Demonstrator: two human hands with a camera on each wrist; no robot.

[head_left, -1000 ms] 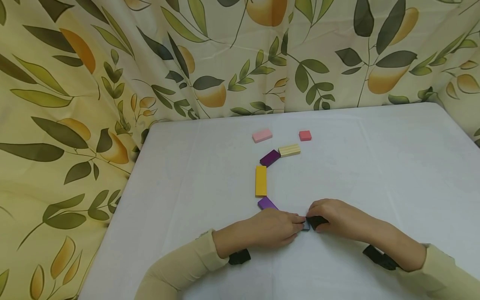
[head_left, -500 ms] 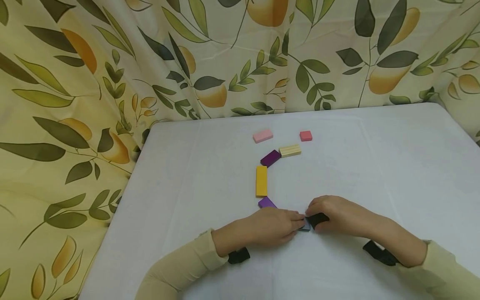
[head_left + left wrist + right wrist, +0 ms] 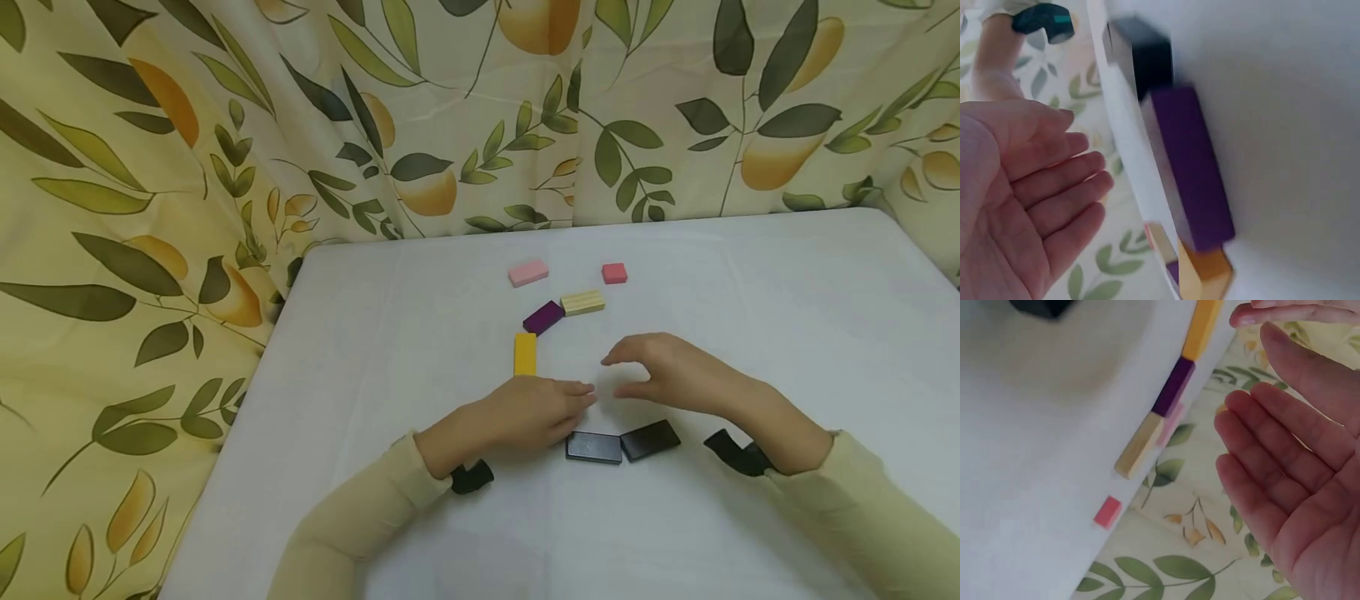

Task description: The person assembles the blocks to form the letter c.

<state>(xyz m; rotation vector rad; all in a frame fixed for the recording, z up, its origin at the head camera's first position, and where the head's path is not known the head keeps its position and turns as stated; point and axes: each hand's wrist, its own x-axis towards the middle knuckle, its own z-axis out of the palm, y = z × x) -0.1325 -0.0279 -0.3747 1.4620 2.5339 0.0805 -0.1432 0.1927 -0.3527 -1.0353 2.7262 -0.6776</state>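
Note:
My left hand (image 3: 525, 412) hovers over the left part of a curved row of blocks, fingers straight and nothing held. Under it in the head view a purple block (image 3: 1191, 169) is hidden; the left wrist view shows it, end to end with a yellow block (image 3: 1207, 275). To the right of that hand lie a dark grey block (image 3: 594, 448) and a black block (image 3: 651, 440), their ends touching at a slight angle. My right hand (image 3: 671, 375) is above the table beyond the black block, thumb and fingers spread apart around nothing.
The row continues with a dark purple block (image 3: 543, 317) and a pale wooden block (image 3: 582, 302). Behind them lie a pink block (image 3: 528, 273) and a small red block (image 3: 614, 273). A patterned curtain (image 3: 480, 125) hangs behind the white table (image 3: 787, 308).
My right hand has let go of the black block and moved away from me. My left hand has come off the grey block and shifted back and slightly left; both dark blocks are now uncovered.

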